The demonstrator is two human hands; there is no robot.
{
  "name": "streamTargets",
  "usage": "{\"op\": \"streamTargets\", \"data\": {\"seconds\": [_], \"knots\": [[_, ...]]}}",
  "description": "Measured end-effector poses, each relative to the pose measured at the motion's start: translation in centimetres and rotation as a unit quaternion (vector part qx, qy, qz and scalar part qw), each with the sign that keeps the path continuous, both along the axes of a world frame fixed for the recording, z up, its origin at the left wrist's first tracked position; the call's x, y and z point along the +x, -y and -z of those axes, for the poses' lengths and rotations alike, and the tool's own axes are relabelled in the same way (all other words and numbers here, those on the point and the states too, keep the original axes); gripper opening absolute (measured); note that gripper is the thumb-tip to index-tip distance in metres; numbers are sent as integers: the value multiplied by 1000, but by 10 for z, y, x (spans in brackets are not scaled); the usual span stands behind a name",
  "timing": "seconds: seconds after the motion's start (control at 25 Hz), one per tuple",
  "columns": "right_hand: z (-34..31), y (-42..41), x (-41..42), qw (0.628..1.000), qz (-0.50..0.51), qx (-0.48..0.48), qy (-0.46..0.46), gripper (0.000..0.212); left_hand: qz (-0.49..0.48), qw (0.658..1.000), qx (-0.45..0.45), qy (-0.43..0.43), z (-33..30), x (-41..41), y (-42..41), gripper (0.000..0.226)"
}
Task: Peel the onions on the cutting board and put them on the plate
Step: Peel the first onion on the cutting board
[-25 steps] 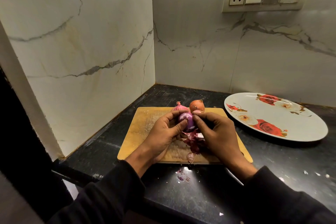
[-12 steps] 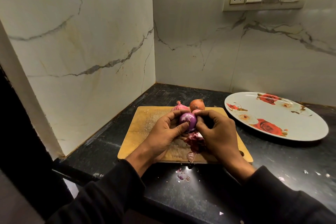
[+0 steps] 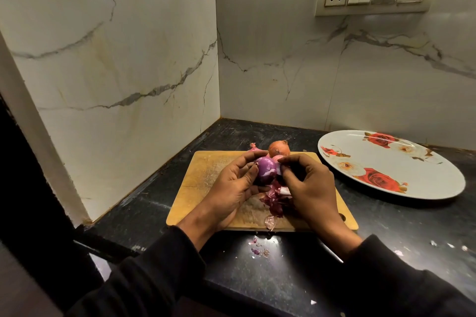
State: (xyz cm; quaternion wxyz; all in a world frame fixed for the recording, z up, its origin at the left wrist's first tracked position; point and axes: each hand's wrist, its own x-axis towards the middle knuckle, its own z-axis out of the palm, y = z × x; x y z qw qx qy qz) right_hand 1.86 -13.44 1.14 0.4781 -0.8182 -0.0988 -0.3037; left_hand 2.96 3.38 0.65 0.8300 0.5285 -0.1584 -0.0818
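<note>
The left hand (image 3: 233,183) curls its fingers and thumb around a purple onion (image 3: 266,170), holding it above the wooden cutting board (image 3: 206,175). The right hand (image 3: 309,185) meets the onion from the other side, its fingertips (image 3: 284,161) bent and pinching at the onion's skin just beside the left thumb. Below the fingers of both hands, a heap of dark red peels (image 3: 275,198) lies on the board, partly under the right palm. Just beyond the fingertips, at the board's far edge, sits an unpeeled orange-brown onion (image 3: 278,148), and a pinkish onion (image 3: 253,148) peeks out past the left fingers. Well apart to the right of the right hand, the rose-patterned plate (image 3: 386,162) rests on the black counter (image 3: 386,226). Small peel scraps (image 3: 258,249) lie on the counter between the wrists.
</note>
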Motion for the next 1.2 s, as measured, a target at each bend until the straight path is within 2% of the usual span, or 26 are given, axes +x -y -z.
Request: {"op": "streamTargets", "data": {"seconds": [0.12, 0.28, 0.56, 0.72, 0.88, 1.2], "knots": [[-1, -2, -1, 1000, -8, -10, 2, 20, -9, 1000, -18, -20, -1, 1, 0, 35], [-3, -4, -3, 998, -37, -50, -1, 29, -6, 999, -28, -40, -3, -1, 1, 43], [-6, 0, -4, 986, -33, -162, 18, 40, -13, 999, -9, -42, -5, -3, 2, 27], [-7, 0, -6, 975, -38, -218, 13, 31, -13, 999, -11, -36, -5, -3, 3, 34], [-4, 1, -3, 968, -58, -246, 4, 10, -6, 999, -24, -40, -5, -4, 3, 41], [2, 3, 0, 980, -25, -200, -3, 19, -43, 998, -13, -44, -5, -1, 1, 31]]}}
